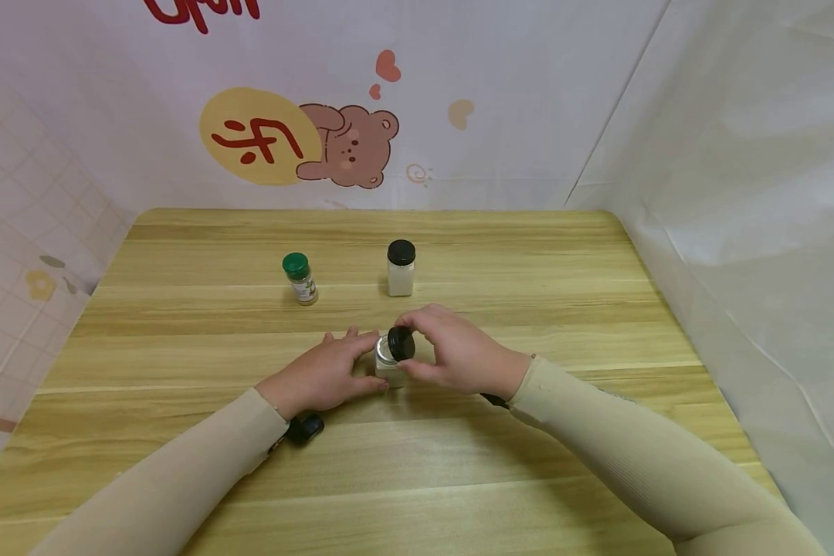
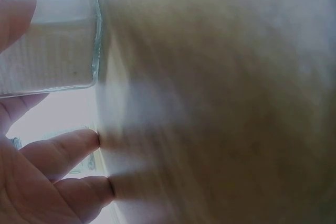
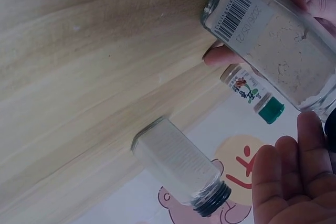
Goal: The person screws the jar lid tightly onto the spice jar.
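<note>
A square glass jar of pale powder stands upright on the wooden table, its silvery rim exposed. My left hand grips its sides between thumb and forefinger; the other fingertips touch the tabletop, as the left wrist view shows beside the jar. Between the thumb and fingers of my right hand is a black screw lid, tilted on edge at the right side of the jar's mouth. Seen from the right wrist, the jar bears a barcode label, and only a sliver of the lid shows.
Behind the hands stands a similar jar with its black lid on. To its left is a small green-capped spice bottle. A white printed sheet rises behind the table, and another hangs at the right.
</note>
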Available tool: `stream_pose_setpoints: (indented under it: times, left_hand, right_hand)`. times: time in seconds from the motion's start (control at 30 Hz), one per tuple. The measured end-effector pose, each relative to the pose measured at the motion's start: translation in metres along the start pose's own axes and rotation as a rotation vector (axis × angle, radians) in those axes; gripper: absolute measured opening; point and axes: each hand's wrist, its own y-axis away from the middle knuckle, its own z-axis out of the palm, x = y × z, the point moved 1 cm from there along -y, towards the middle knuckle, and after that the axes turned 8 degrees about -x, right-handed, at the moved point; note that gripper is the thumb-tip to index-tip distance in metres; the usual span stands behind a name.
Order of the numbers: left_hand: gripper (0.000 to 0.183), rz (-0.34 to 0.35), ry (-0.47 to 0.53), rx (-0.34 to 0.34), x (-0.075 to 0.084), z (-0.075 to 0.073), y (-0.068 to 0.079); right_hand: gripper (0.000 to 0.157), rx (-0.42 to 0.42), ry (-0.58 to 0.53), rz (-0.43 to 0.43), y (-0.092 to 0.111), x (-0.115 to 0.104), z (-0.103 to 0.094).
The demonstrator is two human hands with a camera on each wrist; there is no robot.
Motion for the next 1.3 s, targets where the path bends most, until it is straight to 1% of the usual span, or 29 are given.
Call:
stream_pose_setpoints:
  times: [0.27,0.6,1.03,1.3]
  left_hand:
    - [0.058,-0.002,-0.006,-0.002,0.0004,-0.0004,-0.0001]
    - [0.053,-0.001,-0.003,-0.007,0.0012,-0.0017,0.0004]
    - [0.056,0.004,-0.001,-0.005,0.0021,-0.0019,0.0006]
    - [0.056,0.009,-0.006,0.004,0.0018,-0.0015,0.0005]
  right_hand:
    - [0.036,-0.004,0.007,0.005,-0.0023,-0.0005,0.0009]
    - [0.036,-0.003,0.023,0.005,-0.0038,-0.0022,0.0019]
    - [0.036,0.002,0.047,-0.014,-0.0057,-0.0019,0.0041]
    - [0.034,0.005,0.048,-0.003,-0.0061,-0.003,0.0057]
